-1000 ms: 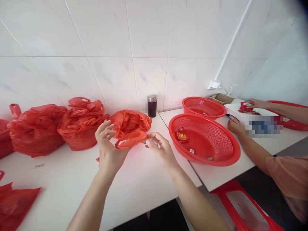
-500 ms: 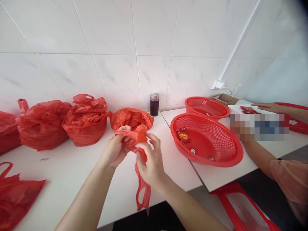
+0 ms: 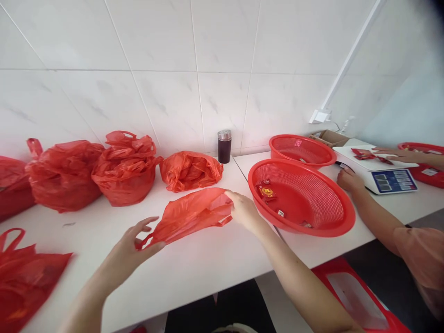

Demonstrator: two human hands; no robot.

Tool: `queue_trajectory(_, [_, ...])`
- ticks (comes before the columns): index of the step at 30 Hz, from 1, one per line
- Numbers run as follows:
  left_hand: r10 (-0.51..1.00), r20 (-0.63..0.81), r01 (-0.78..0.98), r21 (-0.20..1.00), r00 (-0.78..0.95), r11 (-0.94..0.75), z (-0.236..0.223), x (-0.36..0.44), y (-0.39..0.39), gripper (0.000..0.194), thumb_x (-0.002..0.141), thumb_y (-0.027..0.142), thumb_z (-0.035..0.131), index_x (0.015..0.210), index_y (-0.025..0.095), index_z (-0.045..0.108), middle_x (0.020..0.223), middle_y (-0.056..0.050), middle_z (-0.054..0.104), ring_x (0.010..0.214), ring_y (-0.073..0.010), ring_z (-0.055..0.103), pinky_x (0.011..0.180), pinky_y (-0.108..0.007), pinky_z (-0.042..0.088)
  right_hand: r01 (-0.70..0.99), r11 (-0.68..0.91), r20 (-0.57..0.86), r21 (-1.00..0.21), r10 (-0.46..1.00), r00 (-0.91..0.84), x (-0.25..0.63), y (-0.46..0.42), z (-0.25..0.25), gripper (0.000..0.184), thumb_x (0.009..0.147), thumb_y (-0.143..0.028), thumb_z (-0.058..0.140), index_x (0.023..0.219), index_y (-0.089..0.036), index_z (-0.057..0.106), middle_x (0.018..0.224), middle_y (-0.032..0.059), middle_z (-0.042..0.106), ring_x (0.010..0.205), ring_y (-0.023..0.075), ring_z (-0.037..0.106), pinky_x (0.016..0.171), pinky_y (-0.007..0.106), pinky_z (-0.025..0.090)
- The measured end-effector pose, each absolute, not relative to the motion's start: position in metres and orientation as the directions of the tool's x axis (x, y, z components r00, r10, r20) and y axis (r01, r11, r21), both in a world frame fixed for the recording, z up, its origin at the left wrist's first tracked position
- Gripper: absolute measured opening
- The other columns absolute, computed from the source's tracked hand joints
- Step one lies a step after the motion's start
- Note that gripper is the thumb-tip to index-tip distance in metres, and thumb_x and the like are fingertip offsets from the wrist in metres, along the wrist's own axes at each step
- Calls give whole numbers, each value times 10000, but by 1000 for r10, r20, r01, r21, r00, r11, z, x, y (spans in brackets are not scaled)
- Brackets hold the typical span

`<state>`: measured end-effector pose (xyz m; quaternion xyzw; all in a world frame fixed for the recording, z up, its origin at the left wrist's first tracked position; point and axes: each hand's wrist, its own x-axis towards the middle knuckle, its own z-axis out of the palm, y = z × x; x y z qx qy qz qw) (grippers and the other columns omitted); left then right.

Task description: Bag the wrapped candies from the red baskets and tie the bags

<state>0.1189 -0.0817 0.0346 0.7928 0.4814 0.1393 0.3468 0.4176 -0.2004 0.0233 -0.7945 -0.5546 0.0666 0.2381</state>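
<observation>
A thin red plastic bag is stretched sideways between my two hands above the white table. My left hand has one handle of it between thumb and fingers, with the upper fingers apart. At the bag's other end, my right hand pinches the edge, near the rim of the large red basket. Inside that basket lie a few small wrapped packets. Just behind the stretched bag, a red bag stuffed with more red plastic lies on the table.
Filled red bags line the wall at left; a flat pile of red bags lies front left. A dark tumbler stands by the wall. Another red basket sits behind. At right, a co-worker's hand is beside a scale bearing red packets.
The bunched bag has been spread out sideways. My left hand has moved left and down, my right hand to the right.
</observation>
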Motion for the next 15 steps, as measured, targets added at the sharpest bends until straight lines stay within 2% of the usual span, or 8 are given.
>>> queue_trajectory(2, [910, 103, 770, 502, 401, -395, 21, 133, -94, 812, 713, 592, 646, 1428, 292, 403, 1412, -151, 398, 1113, -349, 540, 895, -498, 458, 762, -173, 158, -624, 927, 340, 405, -193, 27, 598, 786, 6, 362, 1300, -268, 494, 903, 13, 642, 786, 139, 592, 690, 230, 414])
queue_trajectory(4, [896, 242, 780, 441, 373, -444, 12, 151, -103, 741, 773, 528, 592, 1444, 285, 395, 1495, -139, 343, 1234, -389, 459, 962, -533, 409, 616, -70, 152, -785, 942, 300, 391, -188, 28, 570, 813, -30, 329, 1307, -268, 485, 856, -1, 625, 720, 128, 568, 681, 231, 431])
queue_trajectory(6, [909, 221, 731, 541, 352, -415, 7, 164, -105, 556, 818, 441, 540, 1345, 265, 524, 1418, -121, 475, 1245, -381, 462, 954, -499, 421, 494, 0, 146, -870, 955, 257, 379, -186, 28, 499, 862, -99, 319, 1296, -267, 498, 866, -1, 619, 713, 129, 564, 677, 240, 450])
queue_trajectory(9, [930, 19, 616, 744, 366, -257, 6, 169, -99, 345, 842, 429, 511, 1051, 210, 677, 1006, -109, 698, 987, -327, 635, 784, -402, 507, 436, 44, 152, -899, 965, 214, 369, -191, 27, 397, 920, -277, 413, 1310, -282, 486, 989, 16, 632, 838, 151, 600, 749, 265, 477])
queue_trajectory(10, [913, -81, 525, 837, 401, -156, 8, 167, -96, 322, 836, 441, 535, 995, 199, 676, 891, -91, 708, 871, -295, 667, 725, -372, 523, 479, 27, 147, -877, 966, 214, 369, -194, 26, 442, 903, -319, 480, 1344, -292, 456, 1043, 25, 627, 893, 166, 605, 785, 277, 478])
queue_trajectory(12, [835, -248, 231, 961, 491, 150, 12, 159, -90, 279, 799, 404, 628, 995, 206, 649, 814, -44, 706, 726, -222, 679, 662, -315, 542, 653, -70, 90, -754, 974, 209, 374, -201, 22, 636, 838, -297, 591, 1428, -327, 358, 1107, 49, 602, 940, 203, 610, 806, 309, 475])
queue_trajectory(14, [774, -340, -90, 888, 534, 452, 17, 148, -84, 294, 730, 263, 713, 1010, 230, 631, 836, -7, 708, 689, -171, 681, 646, -268, 555, 841, -178, -45, -511, 983, 180, 382, -211, 17, 782, 792, -171, 594, 1476, -377, 277, 1109, 77, 569, 879, 228, 626, 740, 326, 472])
queue_trajectory(15, [780, -371, -192, 832, 505, 520, 18, 142, -81, 311, 704, 193, 720, 999, 240, 635, 828, 10, 705, 669, -150, 679, 627, -243, 557, 904, -200, -132, -378, 978, 162, 387, -217, 14, 820, 774, -111, 569, 1481, -396, 267, 1106, 90, 552, 832, 231, 633, 696, 323, 464])
